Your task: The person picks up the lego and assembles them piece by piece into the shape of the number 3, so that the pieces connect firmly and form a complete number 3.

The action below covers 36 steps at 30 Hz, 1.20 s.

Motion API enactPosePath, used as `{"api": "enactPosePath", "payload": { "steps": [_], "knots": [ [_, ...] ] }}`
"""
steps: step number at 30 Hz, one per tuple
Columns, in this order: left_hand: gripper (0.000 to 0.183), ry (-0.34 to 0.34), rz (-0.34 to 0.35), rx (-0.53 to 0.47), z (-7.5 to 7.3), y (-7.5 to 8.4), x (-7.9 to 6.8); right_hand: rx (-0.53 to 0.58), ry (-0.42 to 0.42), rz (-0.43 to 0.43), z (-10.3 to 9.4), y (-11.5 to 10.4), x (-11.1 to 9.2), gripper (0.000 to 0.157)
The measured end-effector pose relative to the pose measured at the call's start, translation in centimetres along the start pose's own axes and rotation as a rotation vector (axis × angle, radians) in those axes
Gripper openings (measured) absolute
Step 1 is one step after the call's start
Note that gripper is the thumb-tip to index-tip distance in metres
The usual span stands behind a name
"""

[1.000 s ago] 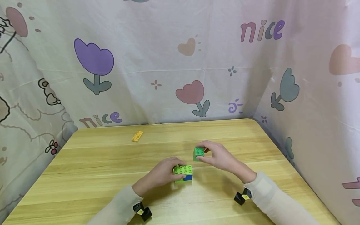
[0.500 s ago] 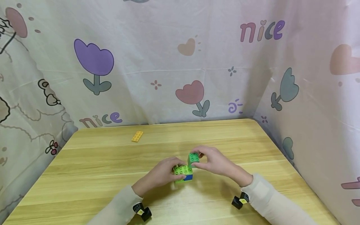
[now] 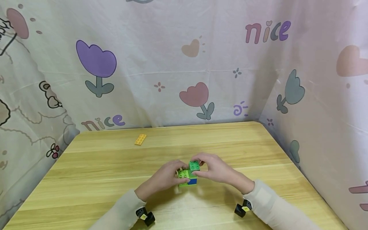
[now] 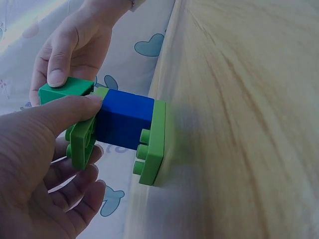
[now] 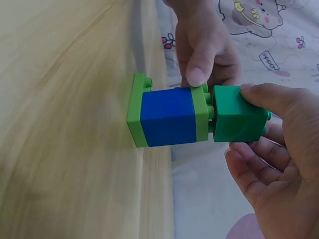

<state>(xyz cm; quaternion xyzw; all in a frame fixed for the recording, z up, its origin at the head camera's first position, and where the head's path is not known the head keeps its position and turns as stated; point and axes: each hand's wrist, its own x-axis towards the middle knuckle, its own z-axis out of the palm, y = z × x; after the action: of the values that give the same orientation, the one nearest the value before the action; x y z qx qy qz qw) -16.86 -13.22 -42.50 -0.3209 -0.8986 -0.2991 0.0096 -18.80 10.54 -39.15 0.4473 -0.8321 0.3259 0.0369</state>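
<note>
Near the table's middle stands a small stack: a light green lower plate [image 4: 157, 149], a blue brick [image 5: 168, 117] and a light green upper plate [image 3: 183, 174]. My left hand [image 3: 164, 176] pinches the upper plate at its left end, thumb in front. A darker green brick [image 3: 194, 165] is pinched between thumb and fingers of my right hand [image 3: 217, 168]. It sits over the right end of the upper plate, above the blue brick. In the right wrist view, studs still show in a narrow gap between that green brick [image 5: 238, 115] and the plate.
A flat yellow studded plate [image 3: 140, 139] lies near the back edge of the wooden table [image 3: 97, 166], left of centre. Printed cloth [image 3: 149, 57] hangs behind the table and along its sides. Each wrist wears a small black camera [image 3: 146, 216].
My right hand has moved left and toward me, bringing the green brick from beside the stack to over its right end. The left hand and stack have stayed in place.
</note>
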Motion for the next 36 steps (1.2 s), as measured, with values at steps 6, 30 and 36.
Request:
{"api": "enactPosePath", "payload": {
  "steps": [6, 30, 36],
  "knots": [
    [0.034, 0.0, -0.009, 0.015, 0.0, 0.1, 0.1, -0.007, 0.003, -0.01, 0.4, 0.0, -0.1, 0.035],
    [0.024, -0.005, -0.002, 0.018, 0.0, 0.0, 0.1, -0.008, 0.028, -0.018, 1.1, 0.0, 0.3, 0.033],
    [0.025, -0.007, -0.008, -0.001, 0.0, 0.0, 0.2, 0.035, 0.029, 0.018, 1.3, 0.1, 0.1, 0.035]
  ]
}}
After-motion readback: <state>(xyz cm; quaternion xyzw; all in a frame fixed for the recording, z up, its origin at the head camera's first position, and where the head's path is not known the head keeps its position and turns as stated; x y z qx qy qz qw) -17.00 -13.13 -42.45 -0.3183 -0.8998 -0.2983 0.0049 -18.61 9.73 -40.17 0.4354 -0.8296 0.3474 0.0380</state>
